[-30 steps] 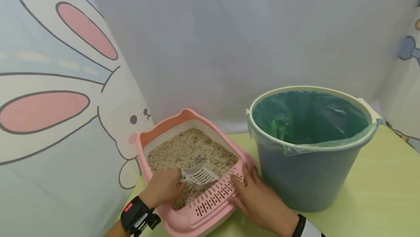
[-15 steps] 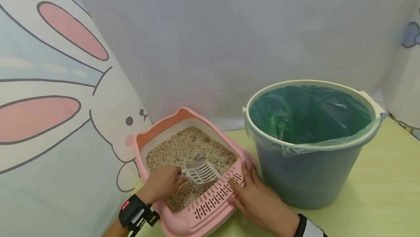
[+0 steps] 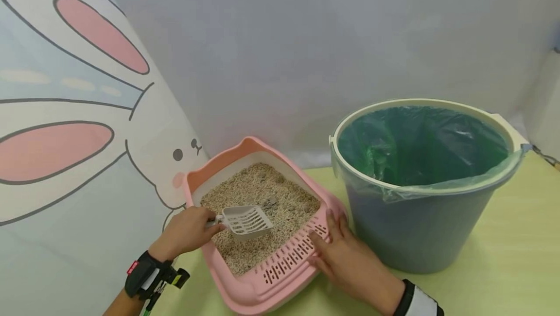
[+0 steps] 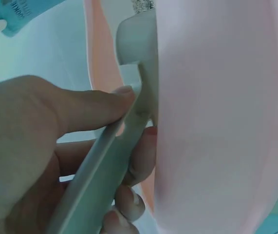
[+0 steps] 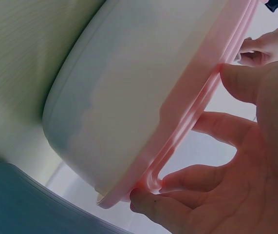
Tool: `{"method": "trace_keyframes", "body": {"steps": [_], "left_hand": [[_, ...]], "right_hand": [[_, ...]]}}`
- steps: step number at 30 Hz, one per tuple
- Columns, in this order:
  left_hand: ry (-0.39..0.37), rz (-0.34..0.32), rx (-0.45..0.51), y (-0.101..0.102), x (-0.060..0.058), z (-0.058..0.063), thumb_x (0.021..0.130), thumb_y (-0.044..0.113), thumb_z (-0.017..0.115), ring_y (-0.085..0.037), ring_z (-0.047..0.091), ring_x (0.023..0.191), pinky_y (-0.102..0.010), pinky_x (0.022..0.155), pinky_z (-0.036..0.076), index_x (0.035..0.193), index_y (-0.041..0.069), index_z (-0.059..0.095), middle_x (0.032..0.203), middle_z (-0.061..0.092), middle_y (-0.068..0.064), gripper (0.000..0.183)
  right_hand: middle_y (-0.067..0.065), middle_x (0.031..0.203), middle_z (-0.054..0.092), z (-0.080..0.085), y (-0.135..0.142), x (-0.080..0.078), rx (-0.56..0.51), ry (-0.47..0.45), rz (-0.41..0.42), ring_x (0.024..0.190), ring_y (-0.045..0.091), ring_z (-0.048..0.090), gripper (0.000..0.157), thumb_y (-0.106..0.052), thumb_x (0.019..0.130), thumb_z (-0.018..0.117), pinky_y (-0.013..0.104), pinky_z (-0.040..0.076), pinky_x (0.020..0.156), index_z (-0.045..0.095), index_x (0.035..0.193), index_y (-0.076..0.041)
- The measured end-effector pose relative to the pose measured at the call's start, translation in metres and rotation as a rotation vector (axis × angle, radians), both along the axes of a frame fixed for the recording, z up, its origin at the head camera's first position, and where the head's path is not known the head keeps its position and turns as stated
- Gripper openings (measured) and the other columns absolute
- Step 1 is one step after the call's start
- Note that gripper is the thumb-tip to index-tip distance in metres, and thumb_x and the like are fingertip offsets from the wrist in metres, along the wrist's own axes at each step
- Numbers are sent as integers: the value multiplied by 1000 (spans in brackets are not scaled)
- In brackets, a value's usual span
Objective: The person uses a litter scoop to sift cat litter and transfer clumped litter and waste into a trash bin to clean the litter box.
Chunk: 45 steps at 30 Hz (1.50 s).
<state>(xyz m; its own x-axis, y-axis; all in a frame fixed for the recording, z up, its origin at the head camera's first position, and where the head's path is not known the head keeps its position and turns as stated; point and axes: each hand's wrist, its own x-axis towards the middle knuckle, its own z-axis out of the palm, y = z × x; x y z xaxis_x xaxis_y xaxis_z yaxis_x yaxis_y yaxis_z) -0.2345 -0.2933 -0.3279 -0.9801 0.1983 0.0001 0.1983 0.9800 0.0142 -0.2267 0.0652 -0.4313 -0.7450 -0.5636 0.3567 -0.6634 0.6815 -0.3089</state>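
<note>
My left hand (image 3: 189, 231) grips the handle of a grey-white slotted litter scoop (image 3: 247, 219), thumb along its top in the left wrist view. The scoop's pan is over the litter (image 3: 258, 184), beside some darker clumps (image 3: 269, 203). The litter lies in a pink-rimmed litter box (image 3: 245, 291) with a perforated front ledge. On the box's right front corner rests my right hand (image 3: 352, 265), its fingers spread over the pink rim (image 5: 187, 102). The right wrist view shows the fingertips touching that rim from above, and the box's white side (image 5: 124, 83).
A large grey-blue bucket (image 3: 407, 233) lined with a green plastic bag (image 3: 437, 146) stands right of the box, close to my right hand. Both stand on a yellow-green tabletop (image 3: 516, 238). A rabbit-print wall (image 3: 87, 209) borders the left side; a pale curtain (image 3: 306, 63) hangs behind.
The scoop in my left hand has moved left, away from the perforated ledge, with its slotted pan now more toward the box's middle. My right hand has stayed on the rim.
</note>
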Motion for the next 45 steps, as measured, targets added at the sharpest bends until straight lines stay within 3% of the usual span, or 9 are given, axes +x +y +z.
{"method": "trace_keyframes", "body": {"steps": [6, 10, 15, 19, 24, 27, 34, 41, 45], "left_hand": [[-8, -8, -68, 1, 1, 8, 96, 35, 76, -4, 48, 54, -23, 51, 37, 85, 19, 74, 71, 62, 6, 19], [-23, -16, -103, 3, 0, 12, 95, 32, 77, -5, 42, 54, -24, 51, 34, 81, 17, 72, 69, 56, 6, 21], [-60, -29, -183, 7, -3, 7, 95, 26, 70, -8, 29, 52, -26, 49, 25, 61, 21, 43, 61, 30, 7, 44], [-27, -74, -309, 9, -2, -2, 92, 27, 69, -8, 33, 49, -26, 45, 29, 58, 22, 34, 56, 31, 8, 49], [7, -143, -401, 8, -2, -5, 97, 37, 73, -8, 38, 49, -28, 44, 35, 59, 20, 44, 56, 37, 7, 50], [2, -143, -432, 7, -3, -2, 97, 41, 74, -9, 40, 50, -30, 45, 38, 62, 19, 49, 58, 41, 6, 48], [-64, -95, -356, 4, -6, 2, 96, 40, 75, -10, 44, 50, -32, 45, 43, 62, 19, 50, 59, 46, 6, 47], [-107, -37, -283, 4, -19, 0, 95, 39, 76, -11, 47, 54, -29, 48, 41, 66, 19, 53, 63, 49, 4, 42], [-105, -48, -274, 6, -25, -2, 95, 38, 75, -9, 46, 53, -27, 48, 40, 64, 19, 52, 61, 49, 5, 44]], "right_hand": [[50, 151, 38, 1, 2, 0, -5, 16, -2, 137, 70, 42, 48, -44, 102, 66, 59, 59, 90, 67, 140, -14], [49, 151, 39, 0, 2, 0, -9, 17, 9, 135, 71, 44, 48, -44, 102, 67, 59, 60, 86, 68, 139, -15], [49, 151, 39, 0, 2, 1, -1, 1, 24, 135, 71, 44, 46, -42, 102, 67, 60, 60, 87, 67, 140, -15], [47, 155, 35, 3, 2, 2, 14, -65, 36, 138, 70, 41, 48, -41, 104, 65, 60, 59, 89, 64, 144, -15], [45, 159, 31, 8, 4, 3, 28, -118, 31, 142, 69, 37, 48, -40, 105, 64, 60, 59, 90, 61, 146, -16], [44, 161, 30, 10, 5, 2, 24, -132, 27, 143, 69, 35, 49, -41, 105, 64, 60, 59, 90, 60, 148, -17], [43, 162, 29, 9, 4, 2, 29, -124, 44, 143, 68, 36, 51, -41, 103, 67, 60, 58, 92, 61, 148, -18], [43, 162, 28, 9, 5, 2, 31, -136, 25, 145, 67, 35, 51, -40, 104, 66, 61, 57, 96, 60, 149, -17], [43, 162, 28, 8, 5, 2, 20, -150, 19, 146, 68, 32, 52, -41, 103, 66, 61, 58, 93, 60, 149, -17]]}}
